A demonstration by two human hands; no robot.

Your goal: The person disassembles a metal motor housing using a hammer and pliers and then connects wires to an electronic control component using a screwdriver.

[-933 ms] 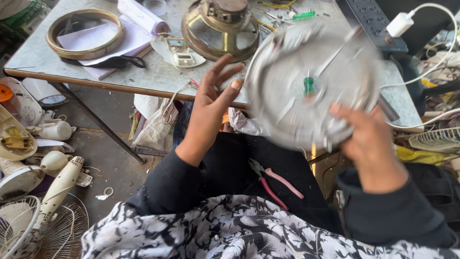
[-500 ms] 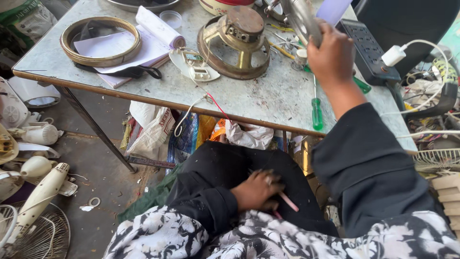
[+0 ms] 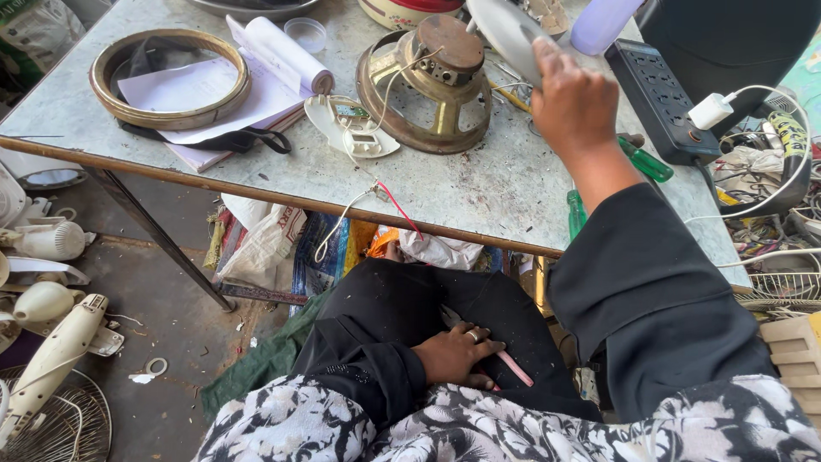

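My right hand [image 3: 573,103] is raised over the far side of the grey table [image 3: 505,192] and grips a round grey metal disc [image 3: 505,27] by its edge, tilted. My left hand [image 3: 462,352] lies in my lap on black cloth, with its fingers closed over pink-handled pliers [image 3: 516,369]; only one handle shows. A brass-coloured round motor housing [image 3: 428,85] stands on the table just left of my right hand. A green-handled screwdriver [image 3: 646,161] lies under my right forearm.
On the table are a brass ring [image 3: 171,118] over papers, a paper roll [image 3: 286,56], a white circuit piece [image 3: 355,128] with trailing wires and a black power strip [image 3: 658,98] with a white charger [image 3: 710,111]. White fan parts [image 3: 51,342] and a grille [image 3: 60,428] lie on the floor at left.
Both hands held the grey disc in front of me. My right hand has carried it up and away over the table; my left hand has dropped to my lap onto the pliers.
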